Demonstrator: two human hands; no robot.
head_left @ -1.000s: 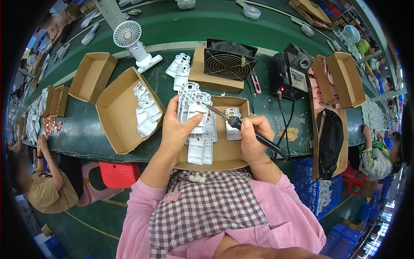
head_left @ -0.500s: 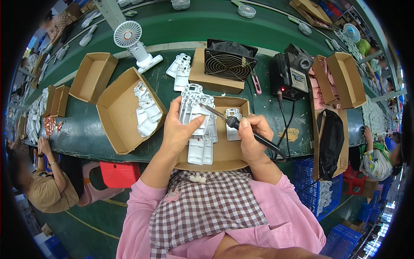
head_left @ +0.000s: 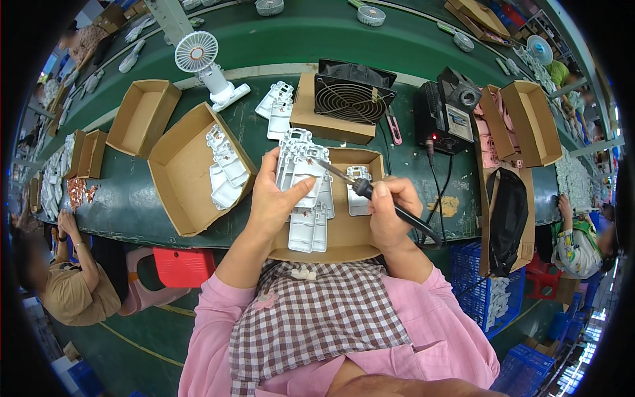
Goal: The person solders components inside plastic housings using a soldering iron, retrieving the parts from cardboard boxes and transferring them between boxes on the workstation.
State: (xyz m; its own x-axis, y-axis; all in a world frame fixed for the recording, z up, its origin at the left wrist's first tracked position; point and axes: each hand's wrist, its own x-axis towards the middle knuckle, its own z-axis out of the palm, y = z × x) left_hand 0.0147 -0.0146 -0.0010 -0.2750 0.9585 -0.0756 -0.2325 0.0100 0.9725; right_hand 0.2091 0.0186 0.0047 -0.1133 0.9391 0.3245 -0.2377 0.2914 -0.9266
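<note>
My left hand holds a white plastic housing part up over a shallow cardboard box, its thumb lying across the part's face. In my right hand is a soldering iron with a black handle. Its thin metal tip points left at the small fittings on the upper part of the housing; whether it touches them I cannot tell. More white housings lie in the box under my left hand, and a separate housing rests at the box's right side.
Left of my hands, a larger cardboard box contains white housings. Behind stand a white handheld fan and a black cooling fan on a carton. A black soldering station with cables stands right. Beyond, a green conveyor carries fans.
The soldering iron and my right hand have shifted slightly to the right, its tip now further along the housing. My left hand stays put. Fans on the conveyor have moved left.
</note>
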